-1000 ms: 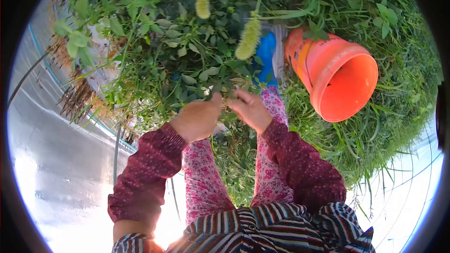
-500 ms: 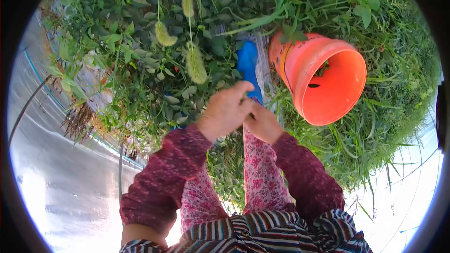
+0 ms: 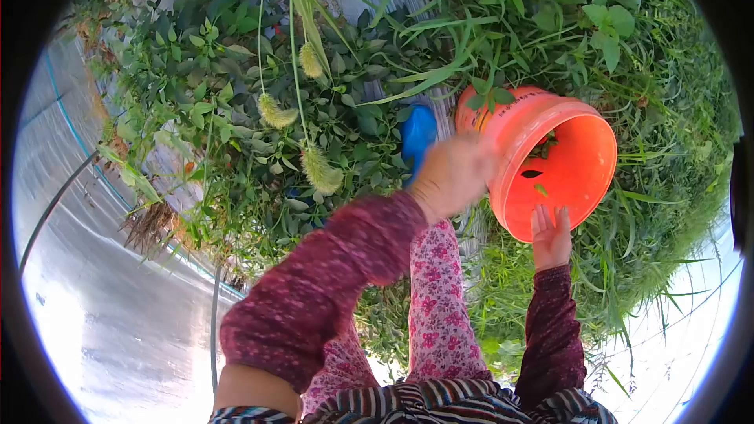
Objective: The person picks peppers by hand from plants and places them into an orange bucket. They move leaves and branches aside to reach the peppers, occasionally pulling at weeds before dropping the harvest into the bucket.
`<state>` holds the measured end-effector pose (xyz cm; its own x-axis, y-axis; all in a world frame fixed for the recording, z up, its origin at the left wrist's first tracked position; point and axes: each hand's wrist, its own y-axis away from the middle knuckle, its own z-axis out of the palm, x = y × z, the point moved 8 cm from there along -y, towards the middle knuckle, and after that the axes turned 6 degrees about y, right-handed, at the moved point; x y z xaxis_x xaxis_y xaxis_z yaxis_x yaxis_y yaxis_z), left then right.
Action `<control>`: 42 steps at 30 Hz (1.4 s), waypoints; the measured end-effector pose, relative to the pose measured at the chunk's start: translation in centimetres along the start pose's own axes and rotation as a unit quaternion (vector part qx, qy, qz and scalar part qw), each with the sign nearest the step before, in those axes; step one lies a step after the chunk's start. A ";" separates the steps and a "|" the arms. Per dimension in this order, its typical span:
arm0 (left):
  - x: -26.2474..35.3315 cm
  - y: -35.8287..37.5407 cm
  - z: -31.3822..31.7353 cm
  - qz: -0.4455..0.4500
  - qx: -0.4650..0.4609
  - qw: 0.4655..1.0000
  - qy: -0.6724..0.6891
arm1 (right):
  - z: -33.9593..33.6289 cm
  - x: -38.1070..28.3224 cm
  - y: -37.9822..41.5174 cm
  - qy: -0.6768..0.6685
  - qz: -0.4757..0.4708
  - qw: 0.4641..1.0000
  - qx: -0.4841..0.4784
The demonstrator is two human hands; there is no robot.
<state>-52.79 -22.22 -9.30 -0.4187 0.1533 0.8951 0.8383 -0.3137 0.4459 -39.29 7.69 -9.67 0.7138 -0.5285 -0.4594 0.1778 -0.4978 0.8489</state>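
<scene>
An orange bucket (image 3: 585,169) leans among the grass at right, its mouth turned toward me. My right hand (image 3: 552,237) is at the lower rim, fingers stretched out and apart over the bucket's opening. Just past those fingertips a small green piece (image 3: 541,189) shows against the orange inside. A dark leaf-like bit (image 3: 532,174) lies near it, and some green pieces (image 3: 545,145) sit deeper in. My left hand (image 3: 455,177), smeared by motion, is close to the bucket's left side, in front of my blue shoe (image 3: 419,135); its fingers are too blurred to make out.
Leafy plants (image 3: 259,141) with a few red spots fill the left and middle. Bristly grass heads (image 3: 318,171) hang in front of them. Tall grass (image 3: 667,149) surrounds the bucket. Silvery plastic sheeting (image 3: 118,267) and a thin dark hoop (image 3: 55,202) are at far left.
My hands were together in the middle over my leg. The right one has moved right to the bucket and spread its fingers; the left has swung right toward the bucket's side.
</scene>
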 end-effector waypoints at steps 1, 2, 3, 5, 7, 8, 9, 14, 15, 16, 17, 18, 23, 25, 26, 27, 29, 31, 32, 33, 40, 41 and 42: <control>-1.7 -0.7 -4.3 0.016 0.132 0.991 -0.026 | 0.1 0.3 -0.1 0.000 -0.017 1.000 -0.002; -3.7 -1.4 -7.9 0.042 0.195 0.972 -0.126 | 0.5 0.7 -0.1 0.001 -0.034 0.999 -0.005; -5.4 -2.2 -11.1 0.027 0.239 0.956 -0.168 | 1.0 1.1 0.4 0.000 -0.035 0.999 -0.004; -8.0 -4.0 -15.6 0.017 0.277 0.927 -0.252 | 4.3 1.4 2.8 0.028 -0.051 0.993 -0.098; -10.6 -5.9 -17.0 -0.007 0.242 0.923 -0.298 | 7.9 1.9 6.0 0.003 -0.043 0.986 -0.161; -12.3 -6.9 -16.6 -0.021 0.209 0.903 -0.375 | 10.1 2.2 7.6 -0.022 -0.035 0.974 -0.225; -13.6 -7.6 -16.0 -0.033 0.173 0.877 -0.447 | 11.1 2.6 8.7 -0.019 -0.037 0.974 -0.223; -18.4 -7.9 -13.9 -0.196 0.033 0.859 -0.471 | 15.1 6.4 11.7 0.056 0.014 0.938 -0.343; -18.5 -7.6 -14.0 -0.199 0.028 0.851 -0.486 | 15.2 6.9 11.8 0.056 0.015 0.938 -0.341; -18.3 -7.4 -14.2 -0.199 0.023 0.841 -0.502 | 15.4 7.7 11.7 0.057 0.032 0.936 -0.345; -18.1 -7.0 -14.8 -0.198 0.023 0.841 -0.504 | 15.7 8.5 11.8 0.058 0.049 0.934 -0.349; -17.8 -6.5 -15.2 -0.191 -0.005 0.840 -0.507 | 16.0 8.8 12.0 0.058 0.052 0.931 -0.356; -12.7 -1.3 -20.5 -0.130 0.086 0.853 -0.497 | 17.5 10.1 12.5 0.068 0.079 0.927 -0.361; -14.8 1.9 -25.2 -0.119 0.084 0.927 -0.345 | 17.8 10.7 12.6 0.107 0.082 0.919 -0.369; -15.9 3.7 -27.1 -0.104 0.079 0.976 -0.176 | 18.0 11.2 12.6 0.117 0.087 0.917 -0.371; -16.9 5.7 -28.5 -0.108 0.082 0.974 -0.184 | 18.3 11.5 12.7 0.113 0.092 0.914 -0.378; -19.5 10.9 -31.0 -0.157 0.213 0.934 0.240 | 19.1 12.2 12.8 0.163 0.075 0.903 -0.389; -14.8 10.8 -30.8 -0.109 0.139 0.984 -0.029 | 20.2 12.9 12.9 0.177 0.076 0.898 -0.396; -12.7 10.7 -29.7 0.056 0.058 0.995 -0.066 | 20.8 13.2 12.8 0.210 0.074 0.890 -0.397; -10.8 11.9 -28.3 0.219 -0.026 0.970 -0.100 | 21.5 13.5 12.8 0.244 0.071 0.882 -0.397; -23.6 13.9 -29.0 0.021 0.060 0.985 0.158 | 28.4 15.2 15.6 0.313 0.020 0.835 -0.451; -26.7 13.9 -28.8 -0.064 0.009 0.949 0.309 | 29.8 15.5 16.3 0.312 0.006 0.824 -0.473; -14.0 12.6 -27.0 0.244 -0.037 0.969 0.027 | 30.8 16.0 16.8 0.314 0.002 0.812 -0.491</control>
<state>-45.83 -53.57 -16.26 0.0014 -0.0786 0.9969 0.9148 -0.4026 -0.0331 -45.75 -30.37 -10.81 0.8657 0.0804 -0.4940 0.4089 0.4554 0.7908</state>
